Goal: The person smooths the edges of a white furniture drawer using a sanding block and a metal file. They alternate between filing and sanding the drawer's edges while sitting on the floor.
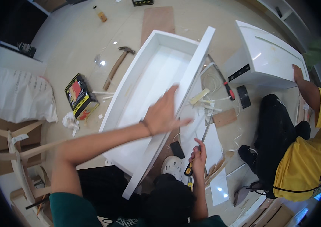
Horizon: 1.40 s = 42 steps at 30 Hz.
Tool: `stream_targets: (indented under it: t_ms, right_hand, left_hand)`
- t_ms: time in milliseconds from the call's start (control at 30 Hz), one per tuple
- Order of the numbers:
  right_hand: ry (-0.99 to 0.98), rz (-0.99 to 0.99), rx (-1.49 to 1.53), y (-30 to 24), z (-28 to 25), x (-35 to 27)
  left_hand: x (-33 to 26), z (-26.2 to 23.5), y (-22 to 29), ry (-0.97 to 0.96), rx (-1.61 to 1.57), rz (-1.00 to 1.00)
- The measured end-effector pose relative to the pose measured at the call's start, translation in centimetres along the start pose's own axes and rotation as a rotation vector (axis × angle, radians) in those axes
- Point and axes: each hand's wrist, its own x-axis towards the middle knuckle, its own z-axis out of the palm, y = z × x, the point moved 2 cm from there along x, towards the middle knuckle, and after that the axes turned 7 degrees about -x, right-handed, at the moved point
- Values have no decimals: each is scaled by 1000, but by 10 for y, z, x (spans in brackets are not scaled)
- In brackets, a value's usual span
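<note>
A large white drawer (199, 56) stands tilted across the middle of the view, its long front panel toward the right. My left arm reaches over it. My left hand (162, 113) is at the front panel, fingers spread and slightly blurred, holding nothing; whether it touches the panel I cannot tell. Just right of the panel, my right hand (199, 157) is closed around a screwdriver (188, 170) with a yellow and black handle. Its thin shaft points up and away from me. White sheets (209, 145) and offcuts lie beneath it.
A claw hammer (115, 68) and a black and yellow box (80, 96) lie left of the drawer. A red-handled saw (228, 90) is to its right. A person in a yellow shirt (300, 166) rests a hand on a white cabinet piece (270, 56). A white sack (20, 94) and wooden frame (16, 151) stand left.
</note>
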Motion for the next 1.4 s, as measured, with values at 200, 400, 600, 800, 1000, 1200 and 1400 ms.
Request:
stream_targets:
  t_ms: [200,400,600,800,1000,1200,1400]
  right_hand:
    - [55,-164,171,9,58,40]
    - [10,-234,223,-6,102,54]
    - [91,-269,133,-4,145,35]
    - [78,-243,364,10,170,12]
    - [108,-154,503,38,134,-1]
    - [285,-119,435,68,66,7]
    - [281,-377,291,38,34,14]
  left_hand:
    - [-90,10,1,10,-171,-280]
    - [-94,-2,-6,-21,-104,-329]
    - [-122,-35,-19,-64,-27,-344]
    - [-152,-61,-47,-14,49,-207]
    - [-177,-98,-77,-136,100,-154]
    - [-192,-102,-81,-201,98,-395]
    - [-196,-104,-85,-166,146,-253]
